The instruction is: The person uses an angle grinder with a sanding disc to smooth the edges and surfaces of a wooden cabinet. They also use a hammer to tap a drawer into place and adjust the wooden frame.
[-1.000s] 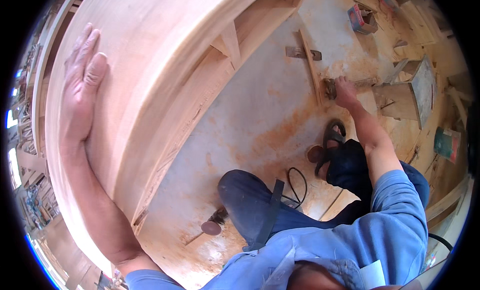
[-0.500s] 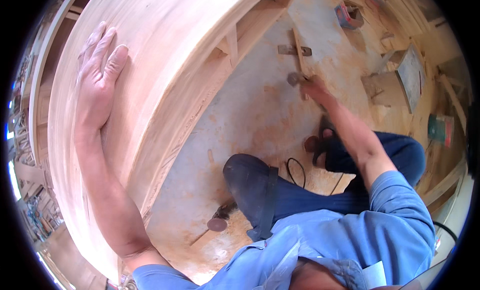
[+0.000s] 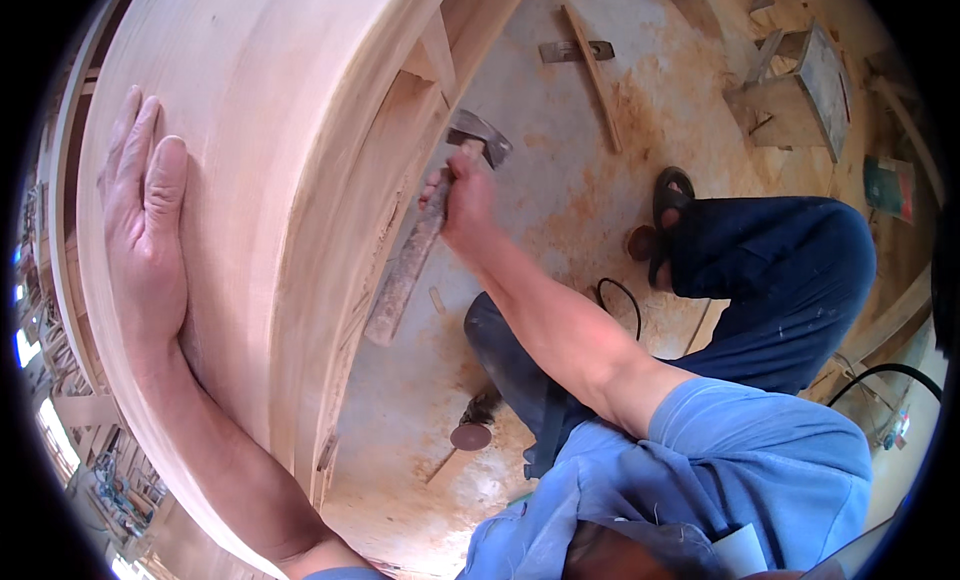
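Observation:
My left hand [image 3: 143, 195] lies flat on the broad pale face of a large wooden piece [image 3: 240, 140], its fingers stretched out. In my right hand [image 3: 465, 195] is a hammer [image 3: 410, 265], gripped close below its dark metal head. Its worn wooden handle slants down toward the lower left. The hammer is beside the edge of the wooden piece, near an open gap in its frame; I cannot tell whether it touches. My right fingers wrap round the handle.
On the dusty floor lie a thin wooden stick [image 3: 592, 80] across a flat metal plate [image 3: 560, 52], and an angle grinder [image 3: 473, 430] near my knee. A wooden box-like stand [image 3: 800, 95] and a green container [image 3: 888, 188] are at the right. A black cable [image 3: 625, 295] loops beside my leg.
My right hand has come from the floor by the stick to the wooden piece, with the hammer now plainly in it. The view has shifted; my left hand still rests flat on the wood.

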Demonstrator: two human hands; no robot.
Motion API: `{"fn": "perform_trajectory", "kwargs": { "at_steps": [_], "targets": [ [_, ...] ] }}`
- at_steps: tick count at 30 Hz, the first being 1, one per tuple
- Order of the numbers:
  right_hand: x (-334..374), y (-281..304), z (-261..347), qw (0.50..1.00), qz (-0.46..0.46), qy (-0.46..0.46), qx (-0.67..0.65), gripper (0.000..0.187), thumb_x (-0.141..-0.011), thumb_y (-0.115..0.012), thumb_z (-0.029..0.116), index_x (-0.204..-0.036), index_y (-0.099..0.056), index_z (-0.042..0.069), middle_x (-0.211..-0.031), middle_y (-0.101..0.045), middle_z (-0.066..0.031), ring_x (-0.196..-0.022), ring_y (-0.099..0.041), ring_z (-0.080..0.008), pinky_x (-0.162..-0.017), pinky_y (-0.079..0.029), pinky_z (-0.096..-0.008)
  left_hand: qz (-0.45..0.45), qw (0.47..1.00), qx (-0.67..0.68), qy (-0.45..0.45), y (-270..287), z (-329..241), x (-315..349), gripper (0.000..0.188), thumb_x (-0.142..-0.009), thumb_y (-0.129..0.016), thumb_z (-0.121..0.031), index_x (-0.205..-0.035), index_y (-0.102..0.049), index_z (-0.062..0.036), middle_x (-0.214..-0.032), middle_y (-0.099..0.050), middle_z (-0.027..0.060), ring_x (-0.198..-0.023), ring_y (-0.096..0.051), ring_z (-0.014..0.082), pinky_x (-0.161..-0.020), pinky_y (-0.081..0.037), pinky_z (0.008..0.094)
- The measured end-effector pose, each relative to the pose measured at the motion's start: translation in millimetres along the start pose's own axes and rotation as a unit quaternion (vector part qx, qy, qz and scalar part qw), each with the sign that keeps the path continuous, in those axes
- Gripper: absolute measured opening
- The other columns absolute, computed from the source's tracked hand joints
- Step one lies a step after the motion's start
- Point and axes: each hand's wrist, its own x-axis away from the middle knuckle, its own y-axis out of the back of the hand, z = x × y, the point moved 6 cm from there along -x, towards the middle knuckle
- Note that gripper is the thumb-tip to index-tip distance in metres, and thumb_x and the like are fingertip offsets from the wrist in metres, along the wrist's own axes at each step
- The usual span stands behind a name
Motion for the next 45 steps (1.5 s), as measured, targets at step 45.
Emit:
{"fn": "perform_trajectory", "kwargs": {
  "at_steps": [45],
  "targets": [
    [-54, 50, 33, 0.978, 0.01, 0.156, 0.137, 0.018, -0.101, -0.058, 0.027, -0.094, -0.052, 0.013, -0.066, -0.056, -0.0043, -0.053, -0.056, -0.0172, -0.048, -0.05, -0.032, -0.013, 0.999, -0.042, -0.022, -16, -14, -6, 0.056, -0.105, -0.046, -0.047, -0.146, -0.056, -0.0105, -0.155, -0.047, 0.012, -0.148, -0.038, 0.0271, -0.121, -0.03, 0.0399]
  ]
}}
